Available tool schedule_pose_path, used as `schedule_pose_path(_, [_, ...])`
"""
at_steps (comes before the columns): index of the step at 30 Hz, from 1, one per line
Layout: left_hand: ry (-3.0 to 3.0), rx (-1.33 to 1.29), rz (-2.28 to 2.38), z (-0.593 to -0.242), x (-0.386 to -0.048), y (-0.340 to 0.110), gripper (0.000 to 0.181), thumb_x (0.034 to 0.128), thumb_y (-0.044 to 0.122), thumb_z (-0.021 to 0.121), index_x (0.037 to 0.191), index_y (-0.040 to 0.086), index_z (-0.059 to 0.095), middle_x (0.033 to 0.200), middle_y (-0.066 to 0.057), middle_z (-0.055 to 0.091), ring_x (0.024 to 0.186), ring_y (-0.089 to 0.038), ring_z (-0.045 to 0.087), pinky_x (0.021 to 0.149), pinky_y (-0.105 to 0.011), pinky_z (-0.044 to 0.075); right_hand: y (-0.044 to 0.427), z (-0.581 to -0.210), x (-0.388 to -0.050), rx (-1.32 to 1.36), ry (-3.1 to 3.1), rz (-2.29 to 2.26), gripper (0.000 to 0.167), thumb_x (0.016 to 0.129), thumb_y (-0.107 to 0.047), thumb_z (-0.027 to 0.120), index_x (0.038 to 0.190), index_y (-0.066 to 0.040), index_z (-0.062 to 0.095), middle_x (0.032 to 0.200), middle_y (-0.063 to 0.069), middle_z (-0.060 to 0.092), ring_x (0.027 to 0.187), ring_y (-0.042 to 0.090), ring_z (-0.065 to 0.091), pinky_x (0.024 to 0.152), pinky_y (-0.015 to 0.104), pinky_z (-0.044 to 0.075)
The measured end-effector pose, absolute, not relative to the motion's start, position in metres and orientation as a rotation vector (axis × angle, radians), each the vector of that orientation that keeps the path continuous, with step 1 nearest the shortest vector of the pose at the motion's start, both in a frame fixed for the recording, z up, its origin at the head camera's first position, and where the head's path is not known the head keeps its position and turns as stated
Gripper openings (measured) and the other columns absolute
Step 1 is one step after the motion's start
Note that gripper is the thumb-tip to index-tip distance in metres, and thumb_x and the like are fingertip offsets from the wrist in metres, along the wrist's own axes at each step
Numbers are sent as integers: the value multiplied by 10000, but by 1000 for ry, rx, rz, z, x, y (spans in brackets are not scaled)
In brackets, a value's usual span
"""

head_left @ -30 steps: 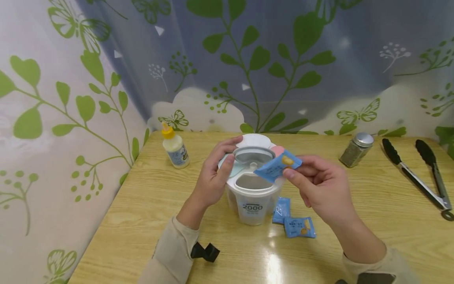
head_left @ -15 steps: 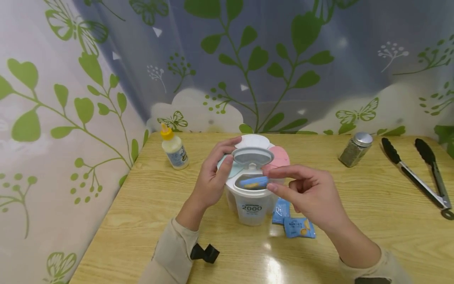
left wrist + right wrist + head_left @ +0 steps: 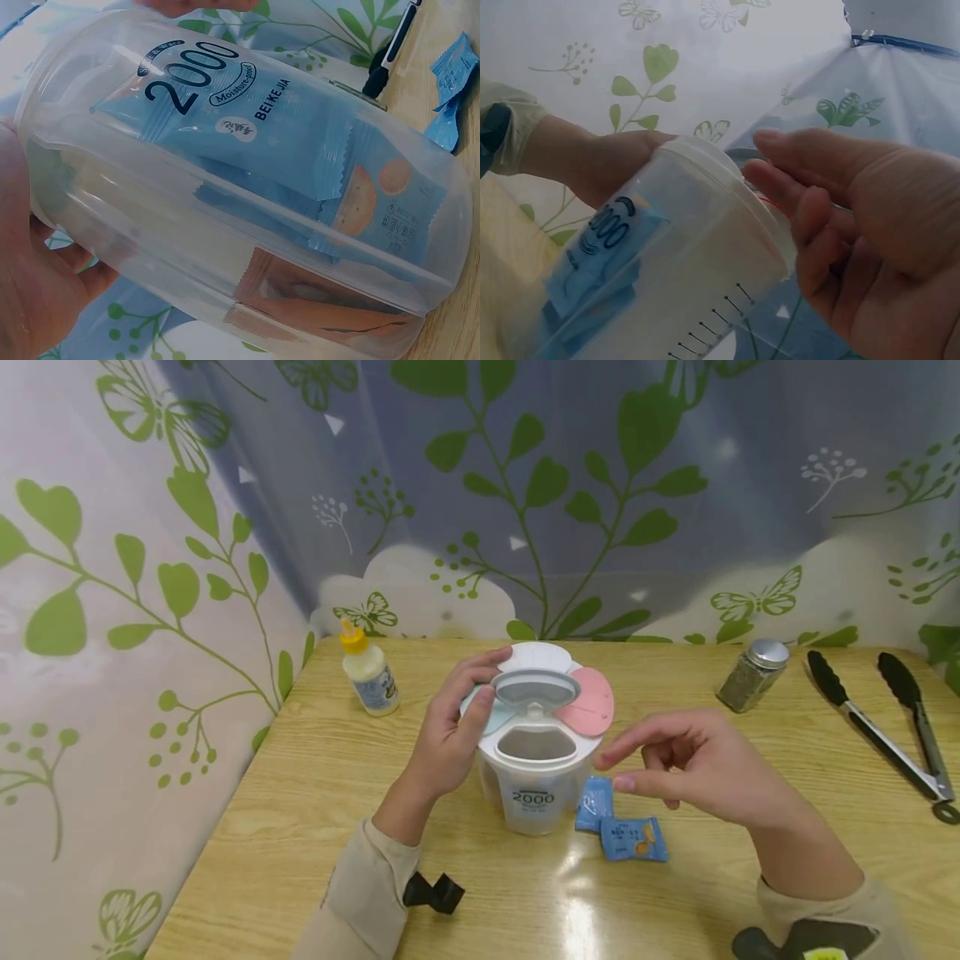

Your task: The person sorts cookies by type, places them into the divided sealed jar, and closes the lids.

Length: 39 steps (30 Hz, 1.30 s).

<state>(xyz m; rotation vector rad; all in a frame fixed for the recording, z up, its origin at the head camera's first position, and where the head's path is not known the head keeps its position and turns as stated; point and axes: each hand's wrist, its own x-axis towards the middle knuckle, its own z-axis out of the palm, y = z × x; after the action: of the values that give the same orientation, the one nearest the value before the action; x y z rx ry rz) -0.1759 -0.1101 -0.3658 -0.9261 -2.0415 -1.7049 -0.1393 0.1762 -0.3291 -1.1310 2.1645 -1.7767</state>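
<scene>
My left hand (image 3: 450,735) grips the left side of a clear divided storage container (image 3: 532,797), thumb on the lid and fingers round its far edge. One grey flap (image 3: 538,690) of the lid stands raised over the front compartment. Through the wall, in the left wrist view, blue snack packets (image 3: 262,150) lie in that compartment and a brown packet (image 3: 322,300) in another. To the container's right my right hand (image 3: 690,768) hovers with thumb and forefinger apart, holding nothing. Below it two blue snack packets (image 3: 595,803) (image 3: 633,840) lie overlapping on the table.
A glue-like bottle with a yellow cap (image 3: 371,672) stands at the back left. Toward the right are a shaker jar with a metal lid (image 3: 753,677) and black-tipped tongs (image 3: 877,739). A patterned curtain (image 3: 480,510) hangs behind the wooden table (image 3: 300,827).
My right hand brought a blue snack packet over the open compartment, let it drop in, then drew back to the right. The left hand has kept its hold on the container.
</scene>
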Motion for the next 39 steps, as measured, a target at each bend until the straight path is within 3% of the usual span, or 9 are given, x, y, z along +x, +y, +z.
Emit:
schedule_pose_path(5, [-2042, -923, -1707, -366, -176, -110, 353, 1064, 271, 407, 1113, -20, 600, 1455, -141, 514, 1413, -240, 445, 1195, -420, 345, 192, -339, -152, -1378, 1942, -1665, 409, 777, 207, 689, 1105, -37, 712, 861, 13, 748, 462, 121, 438, 396, 207, 386])
schedule_pose_path(10, [-2041, -927, -1708, -366, -176, -110, 407, 1069, 332, 401, 1118, -20, 598, 1459, -141, 511, 1416, -237, 440, 1194, -424, 345, 199, -351, -165, -1417, 1880, -1616, 437, 775, 211, 687, 1140, -30, 704, 819, 18, 721, 485, 134, 443, 419, 235, 411])
schedule_pose_path(12, [-2040, -929, -1710, -366, -176, -110, 418, 1070, 343, 396, 1117, -21, 596, 1459, -142, 509, 1417, -235, 438, 1193, -425, 346, 201, -355, -169, -1397, 1879, -1590, 428, 781, 202, 690, 1139, -32, 705, 869, 18, 739, 493, 149, 441, 422, 242, 417])
schedule_pose_path(20, [-2043, -924, -1704, -365, -176, -110, 371, 1066, 293, 399, 1112, -17, 597, 1458, -143, 512, 1414, -244, 442, 1191, -433, 350, 215, -380, -188, -1181, 1851, -1449, 341, 832, 107, 705, 1145, -30, 704, 777, 52, 695, 528, 230, 419, 430, 249, 399])
schedule_pose_path(23, [-2041, -927, -1705, -365, -175, -110, 379, 1067, 299, 397, 1110, -21, 595, 1457, -148, 511, 1414, -247, 443, 1192, -434, 349, 219, -394, -196, -1132, 1780, -1426, 331, 847, 103, 694, 1163, 6, 689, 930, 166, 734, 522, 238, 404, 424, 274, 386])
schedule_pose_path(27, [-2040, -924, -1709, -364, -175, -110, 380, 1067, 299, 400, 1114, -23, 596, 1457, -149, 511, 1414, -247, 443, 1194, -428, 345, 223, -410, -203, -1061, 1754, -1359, 332, 865, 65, 701, 1191, 6, 678, 1115, 274, 701, 506, 130, 404, 453, 242, 401])
schedule_pose_path(30, [-2044, -921, -1707, -364, -174, -110, 376, 1067, 296, 402, 1114, -22, 598, 1457, -147, 512, 1414, -246, 443, 1195, -424, 343, 223, -418, -205, -1026, 1735, -1306, 339, 869, 26, 716, 1204, 12, 669, 1144, 272, 696, 517, 42, 407, 485, 192, 417])
schedule_pose_path(39, [-2053, -920, -1704, -364, -174, -110, 384, 1069, 303, 399, 1119, -19, 601, 1457, -141, 513, 1414, -231, 442, 1197, -418, 341, 224, -432, -207, -968, 1689, -1255, 383, 872, -7, 730, 1231, 78, 628, 1164, 283, 685, 563, -43, 462, 543, 140, 441])
